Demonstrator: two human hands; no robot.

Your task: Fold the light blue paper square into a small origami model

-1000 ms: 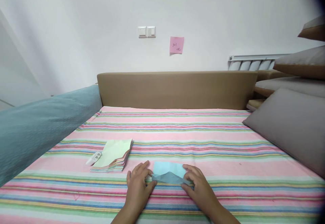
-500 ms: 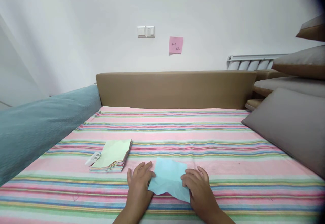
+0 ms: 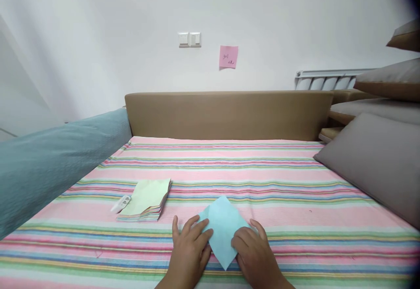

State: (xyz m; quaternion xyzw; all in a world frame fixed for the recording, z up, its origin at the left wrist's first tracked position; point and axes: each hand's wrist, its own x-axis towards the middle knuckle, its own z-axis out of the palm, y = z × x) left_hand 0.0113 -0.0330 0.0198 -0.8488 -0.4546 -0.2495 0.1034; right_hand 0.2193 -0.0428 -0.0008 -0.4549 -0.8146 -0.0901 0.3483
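A light blue sheet of paper (image 3: 223, 225) lies on the striped cloth, turned so one corner points towards me and another away. My left hand (image 3: 190, 245) rests at its left side, fingers spread, with some fingertips on the paper. At the right corner, my right hand (image 3: 254, 252) has its fingers curled down over the paper's edge; the thumb is partly hidden. Faint creases show across the sheet. To the left of my hands sits a stack of coloured paper (image 3: 146, 198) with a pale green sheet on top.
A small white object (image 3: 120, 203) touches the stack's left side. Striped cloth (image 3: 262, 179) covers the surface. A brown padded board (image 3: 226, 116) closes off the back, a blue-grey covered bolster (image 3: 65, 155) the left, and grey cushions (image 3: 377, 153) the right. A pink note (image 3: 228, 57) is on the wall.
The blue paper has turned from lying roughly square-on to a diamond position. Both hands have shifted with it and are closer together, the right one more curled.
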